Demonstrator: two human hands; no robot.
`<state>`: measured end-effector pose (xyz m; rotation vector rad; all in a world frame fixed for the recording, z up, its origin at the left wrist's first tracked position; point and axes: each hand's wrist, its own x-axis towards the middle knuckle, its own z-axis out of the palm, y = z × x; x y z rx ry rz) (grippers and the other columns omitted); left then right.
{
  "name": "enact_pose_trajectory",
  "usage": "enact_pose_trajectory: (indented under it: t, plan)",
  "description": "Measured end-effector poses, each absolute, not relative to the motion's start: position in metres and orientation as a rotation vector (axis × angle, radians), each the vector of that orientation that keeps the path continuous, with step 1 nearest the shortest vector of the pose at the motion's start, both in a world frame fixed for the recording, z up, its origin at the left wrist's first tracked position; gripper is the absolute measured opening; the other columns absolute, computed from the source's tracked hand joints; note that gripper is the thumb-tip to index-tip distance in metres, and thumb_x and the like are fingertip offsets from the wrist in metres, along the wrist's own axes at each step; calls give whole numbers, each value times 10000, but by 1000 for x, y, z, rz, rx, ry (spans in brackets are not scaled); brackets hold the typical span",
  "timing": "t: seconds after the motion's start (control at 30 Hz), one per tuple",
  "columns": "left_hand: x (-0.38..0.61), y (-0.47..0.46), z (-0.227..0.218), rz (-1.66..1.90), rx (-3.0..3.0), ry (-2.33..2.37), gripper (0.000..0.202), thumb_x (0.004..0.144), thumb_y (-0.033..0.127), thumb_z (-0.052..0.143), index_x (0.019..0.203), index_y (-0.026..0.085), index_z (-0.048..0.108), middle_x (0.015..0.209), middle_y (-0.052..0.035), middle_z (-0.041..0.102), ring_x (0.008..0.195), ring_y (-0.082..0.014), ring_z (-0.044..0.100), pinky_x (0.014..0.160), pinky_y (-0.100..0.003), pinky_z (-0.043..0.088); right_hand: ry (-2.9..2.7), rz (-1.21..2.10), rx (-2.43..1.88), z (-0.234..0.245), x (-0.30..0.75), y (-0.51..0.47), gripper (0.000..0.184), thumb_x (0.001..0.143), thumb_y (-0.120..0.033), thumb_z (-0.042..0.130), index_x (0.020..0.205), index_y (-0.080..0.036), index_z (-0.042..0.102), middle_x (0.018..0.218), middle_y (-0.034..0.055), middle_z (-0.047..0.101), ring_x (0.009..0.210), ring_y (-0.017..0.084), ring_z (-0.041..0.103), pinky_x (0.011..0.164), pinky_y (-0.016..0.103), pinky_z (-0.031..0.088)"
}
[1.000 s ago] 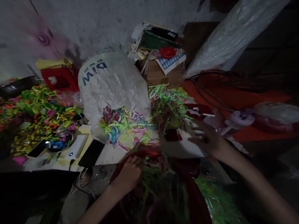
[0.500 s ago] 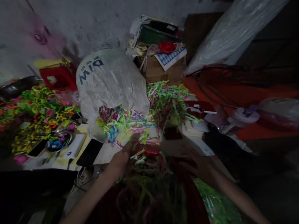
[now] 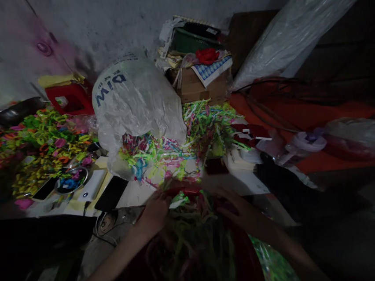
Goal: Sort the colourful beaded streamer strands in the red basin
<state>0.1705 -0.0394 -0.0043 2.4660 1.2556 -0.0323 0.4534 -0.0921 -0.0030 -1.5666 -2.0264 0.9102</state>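
A dark red basin [image 3: 249,251] stands close to me, filled with tangled, thin plastic strips [image 3: 196,232] in green, white and pink. My left hand [image 3: 157,209] is at the far left part of the basin's rim, beside the strips; its fingers are dim and blurred, so its grip is unclear. At the far right part of the rim is my right hand [image 3: 233,203], fingers stretched out and thumb apart, with nothing visible in it. Just beyond both hands, a heap of similar coloured strips [image 3: 162,156] spills from a white plastic bag [image 3: 137,96] on the table.
Small colourful plastic pieces [image 3: 42,150] are piled at the left. Nearer lie a small metal bowl [image 3: 72,180], a white power bank [image 3: 92,185] and a black phone [image 3: 111,193]. A cardboard box [image 3: 198,84] stands behind. Black cloth [image 3: 277,178] hangs over the table edge at right.
My left hand has drawn slightly nearer and lower at the rim. My right hand has shifted a little left, towards the strips. The view has moved slightly.
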Motion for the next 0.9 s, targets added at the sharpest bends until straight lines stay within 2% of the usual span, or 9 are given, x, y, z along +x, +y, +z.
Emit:
enact_pose_trajectory:
  t: [0.13,0.2,0.33,0.43,0.5,0.57,0.67,0.77,0.9]
  plan:
    - [166,-35,9,112,2396,1174,552,869,146,412,1402,120,270,1448,-137,273,1357,-235,179,1076,-386,250,-1997,939,-1577,-2,453,-91,528,871,-440,407,1325,-170,410,1433,115,308,1322,215,286,1069,409,277]
    - [167,-33,11,183,2346,1169,550,910,202,360,1429,140,190,1479,-117,195,1369,-211,131,1081,-373,242,-1998,965,-1574,0,450,-91,533,872,-449,405,1324,-167,412,1429,115,315,1328,208,272,1081,401,255]
    - [175,-31,10,225,2287,1105,666,832,165,480,1422,108,177,1429,-125,318,1314,-200,300,1048,-324,311,-2021,993,-1564,3,444,-93,519,871,-450,416,1314,-180,428,1425,105,325,1332,211,265,1091,403,229]
    - [183,-34,8,177,2302,1003,600,777,91,505,1354,125,347,1338,-101,458,1217,-190,443,991,-287,380,-2025,1007,-1559,5,442,-94,509,874,-445,420,1322,-205,419,1424,91,331,1325,213,280,1084,402,246]
    - [188,-36,6,110,2338,914,515,783,30,448,1277,175,466,1290,-59,514,1186,-170,475,1002,-280,362,-2007,1018,-1571,6,442,-94,511,872,-449,423,1322,-206,421,1424,90,332,1324,217,282,1082,408,248]
    - [191,-37,2,22,2376,856,513,788,-28,380,1232,189,516,1248,-49,551,1157,-161,502,1015,-297,344,-1994,1018,-1575,5,442,-95,507,868,-451,435,1311,-204,432,1418,94,343,1315,223,299,1075,412,262]
    - [193,-39,-3,-92,2428,865,517,809,-58,309,1238,146,510,1216,-101,569,1100,-190,547,976,-349,381,-1974,1003,-1562,-4,439,-98,435,880,-425,445,1244,-193,492,1360,102,424,1253,218,396,1042,393,323]
    - [193,-42,-9,-145,2492,891,504,829,-31,337,1286,143,461,1247,-139,536,1093,-232,549,935,-378,409,-1930,911,-1544,-20,434,-104,335,905,-360,422,1145,-169,557,1231,103,541,1144,200,500,996,369,378]
    - [189,-43,-10,-150,2568,917,474,824,-14,354,1260,134,463,1194,-142,565,1092,-254,542,919,-389,412,-1990,749,-1566,-40,427,-111,302,906,-283,415,1121,-151,581,1166,106,580,1115,202,513,980,369,390]
